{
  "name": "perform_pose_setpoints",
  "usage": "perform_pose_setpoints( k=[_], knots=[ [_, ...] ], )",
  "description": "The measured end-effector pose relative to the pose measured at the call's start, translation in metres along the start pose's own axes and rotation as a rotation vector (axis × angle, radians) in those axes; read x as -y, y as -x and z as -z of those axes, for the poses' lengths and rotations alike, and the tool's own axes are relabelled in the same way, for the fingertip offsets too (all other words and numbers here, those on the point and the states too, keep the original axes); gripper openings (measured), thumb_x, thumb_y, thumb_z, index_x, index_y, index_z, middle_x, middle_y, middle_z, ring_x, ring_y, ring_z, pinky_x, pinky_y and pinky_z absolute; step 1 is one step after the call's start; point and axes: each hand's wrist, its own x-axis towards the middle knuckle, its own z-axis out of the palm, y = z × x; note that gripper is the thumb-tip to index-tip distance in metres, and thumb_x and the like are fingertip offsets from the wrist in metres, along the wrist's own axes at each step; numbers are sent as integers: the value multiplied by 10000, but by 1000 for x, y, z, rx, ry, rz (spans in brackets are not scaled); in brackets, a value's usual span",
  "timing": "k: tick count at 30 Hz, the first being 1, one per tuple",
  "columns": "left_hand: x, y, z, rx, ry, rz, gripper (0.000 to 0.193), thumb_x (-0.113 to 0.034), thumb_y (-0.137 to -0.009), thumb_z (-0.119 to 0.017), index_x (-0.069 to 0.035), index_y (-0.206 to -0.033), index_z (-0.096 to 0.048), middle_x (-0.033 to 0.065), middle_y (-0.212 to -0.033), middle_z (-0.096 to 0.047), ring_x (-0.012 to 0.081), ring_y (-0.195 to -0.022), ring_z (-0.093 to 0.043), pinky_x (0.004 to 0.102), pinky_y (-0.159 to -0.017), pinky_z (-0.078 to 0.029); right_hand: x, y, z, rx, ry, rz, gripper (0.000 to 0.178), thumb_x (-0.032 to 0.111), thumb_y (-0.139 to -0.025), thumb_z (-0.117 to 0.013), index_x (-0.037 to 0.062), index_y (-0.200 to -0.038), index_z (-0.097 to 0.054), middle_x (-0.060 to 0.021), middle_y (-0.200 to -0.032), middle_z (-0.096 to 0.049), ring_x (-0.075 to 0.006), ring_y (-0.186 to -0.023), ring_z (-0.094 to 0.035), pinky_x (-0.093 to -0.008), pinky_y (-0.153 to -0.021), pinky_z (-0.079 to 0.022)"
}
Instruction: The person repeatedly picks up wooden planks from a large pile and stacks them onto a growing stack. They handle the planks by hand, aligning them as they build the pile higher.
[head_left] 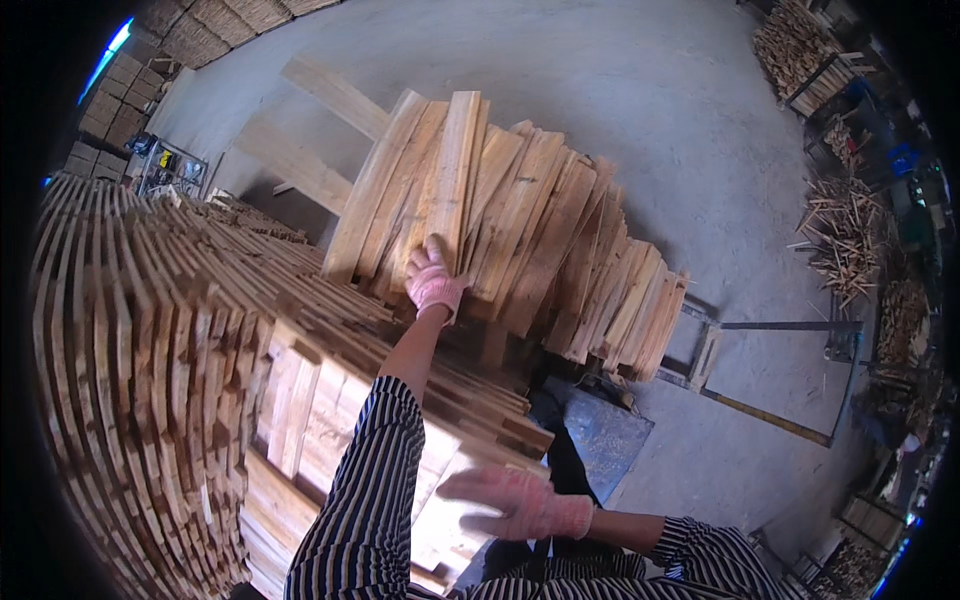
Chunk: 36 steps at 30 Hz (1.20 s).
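Head view, as I see it: left hand, pink knit glove, grasping one rough-sawn pale plank atop a fanned plank stack. Right hand, gloved, open flat, empty, near a layered board pile. Grey concrete floor.

1. I see a bundle of pale, rough-sawn wooden slats, long and flat, leaning side by side on their edges in a fanned row.
2. The row runs from upper left down to the right, each slat tilted and resting against the next.
3. One light, narrow wooden slat stands proud of the others near the left end of the bundle, its top end above its neighbours.
4. My left grip, in a pink glove, is closed around that slat's lower part.
5. My right grip, also in a pink glove, hangs flat and spread, touching no slat.
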Motion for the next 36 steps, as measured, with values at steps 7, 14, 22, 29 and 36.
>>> perform_pose_setpoints(
  k=[7,14,22,29,36],
  knots=[
    [22,-28,3,55,-109,21,1209,-281,-789,-835,-142,-1673,-23,287,-1527,-399,447,-1342,-517,473,-1083,-494,-101,-53,100,-527,-98,-23,585,378,-1027,-644,81,-1511,-504,-129,-1435,-591,-263,-1328,-575,-400,-1116,-492],
    [-12,14,56,374,503,-50,1077,-325,-833,-774,-108,-1657,-116,246,-1250,-655,325,-1194,-657,433,-1025,-526,-182,-158,214,-791,-632,-357,760,456,-953,-738,44,-1534,-471,-120,-1354,-647,-236,-1176,-632,-319,-956,-518],
    [79,9,7,-47,75,-985,830,-489,-954,-672,-57,-1575,-332,165,-1331,-597,333,-1065,-681,405,-929,-590,-223,-154,202,-487,-992,-284,691,486,-824,-836,54,-1334,-662,-66,-1262,-683,-233,-1083,-675,-390,-916,-585],
    [170,-124,106,18,34,173,886,-525,-888,-758,-13,-1538,-439,247,-1399,-619,312,-1201,-675,371,-1019,-568,-208,-138,210,-575,-1136,-454,482,372,-883,-790,20,-1185,-658,-141,-933,-747,-260,-742,-748,-387,-676,-650],
    [54,-18,138,352,646,-201,598,-378,-946,-753,-12,-1388,-581,189,-1249,-704,253,-1169,-689,378,-1005,-586,-152,-141,232,-574,-1109,-483,608,454,-931,-738,17,-1328,-591,-153,-1121,-704,-261,-974,-711,-404,-859,-608]
  ],
)
